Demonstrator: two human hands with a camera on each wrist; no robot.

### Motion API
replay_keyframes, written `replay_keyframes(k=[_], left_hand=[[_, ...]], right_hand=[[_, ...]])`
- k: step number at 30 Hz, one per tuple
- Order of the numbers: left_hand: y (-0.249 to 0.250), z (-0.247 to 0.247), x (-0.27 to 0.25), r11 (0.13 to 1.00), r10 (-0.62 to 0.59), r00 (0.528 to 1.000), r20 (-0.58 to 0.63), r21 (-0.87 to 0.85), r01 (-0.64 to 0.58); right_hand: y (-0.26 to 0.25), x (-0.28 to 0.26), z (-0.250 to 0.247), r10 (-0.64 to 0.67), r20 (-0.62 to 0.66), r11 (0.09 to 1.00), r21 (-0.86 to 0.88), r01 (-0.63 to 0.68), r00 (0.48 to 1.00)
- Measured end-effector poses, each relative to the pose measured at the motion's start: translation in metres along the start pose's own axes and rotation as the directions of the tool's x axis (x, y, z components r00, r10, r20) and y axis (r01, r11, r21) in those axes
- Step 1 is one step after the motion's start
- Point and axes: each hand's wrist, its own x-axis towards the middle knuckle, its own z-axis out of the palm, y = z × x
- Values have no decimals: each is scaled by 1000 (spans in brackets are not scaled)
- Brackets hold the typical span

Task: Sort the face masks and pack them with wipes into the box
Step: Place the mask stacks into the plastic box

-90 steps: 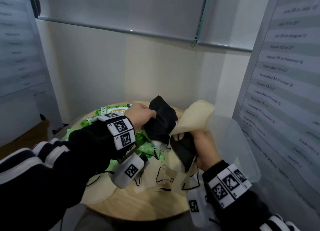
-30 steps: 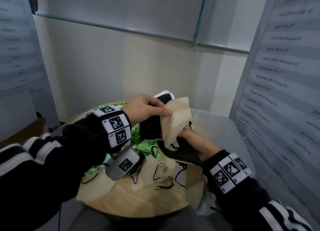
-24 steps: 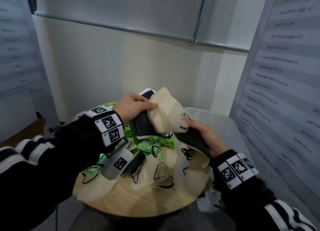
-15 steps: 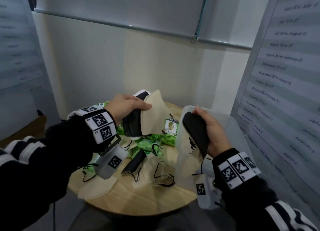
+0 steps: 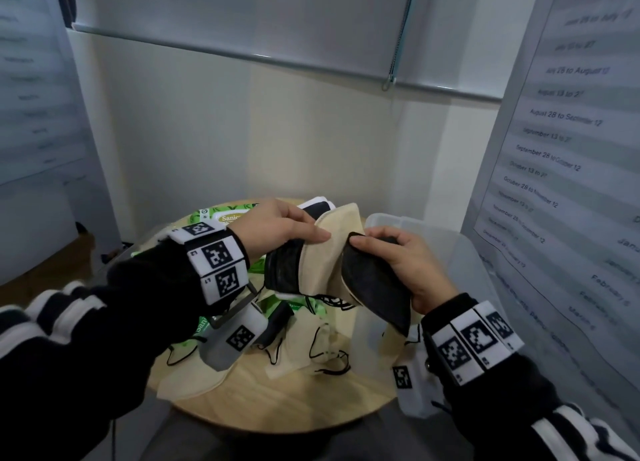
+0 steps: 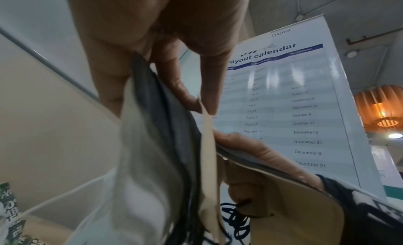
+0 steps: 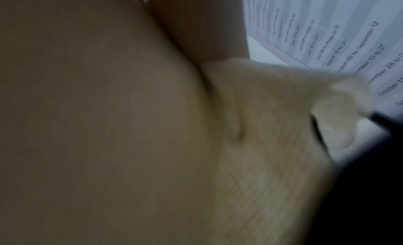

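Above the round table (image 5: 277,401), a stack of face masks (image 5: 311,259) is gripped by the left hand (image 5: 277,228); a black mask (image 5: 374,287) is pinched by the right hand (image 5: 412,266). Beside them stands a clear plastic box (image 5: 460,252), contents unseen. Layered mask edges show only from the left wrist.

Hands above round worktop (image 5: 301,401), left hand (image 5: 277,226) and right hand (image 5: 408,263) each holding face masks, stacks touching, loose masks (image 5: 311,353) on worktop below, wipes pack (image 5: 227,216) behind, box (image 5: 460,252) right of worktop

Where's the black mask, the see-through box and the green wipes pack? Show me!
black mask (image 5: 375,282), head view, middle of its dark panel.
see-through box (image 5: 420,225), head view, far rim.
green wipes pack (image 5: 228,214), head view, its label.
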Motion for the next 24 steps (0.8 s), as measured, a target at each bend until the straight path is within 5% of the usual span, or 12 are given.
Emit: replay_keyframes(k=[5, 9, 12, 17, 20, 24], left_hand=[[-2, 1, 1, 1000, -10, 996, -84, 22, 11], [-1, 3, 0, 1000, -1, 981, -195, -11, -1], [-3, 3, 5, 1000, 21, 966, -257, -6, -23], [-4, 5, 3, 995, 89, 972, -217, 60, -78], [-1, 9, 0, 971, 151, 980, -127, 203, -123], [11, 18, -9, 956, 143, 988, 57, 251, -153]], right_hand=[[-1, 2, -4, 84, -45, 978, 194, -74, 995], [-3, 9, -19, 150, -85, 828, 555, -78, 985], [8, 18, -27, 39, 158, 604, 783, -149, 987], [8, 15, -37, -158, 218, 574, 814, -90, 963], [10, 13, -47, -322, 107, 526, 846, 83, 941], [-2, 12, -32, -91, -179, 576, 793, 199, 980]])
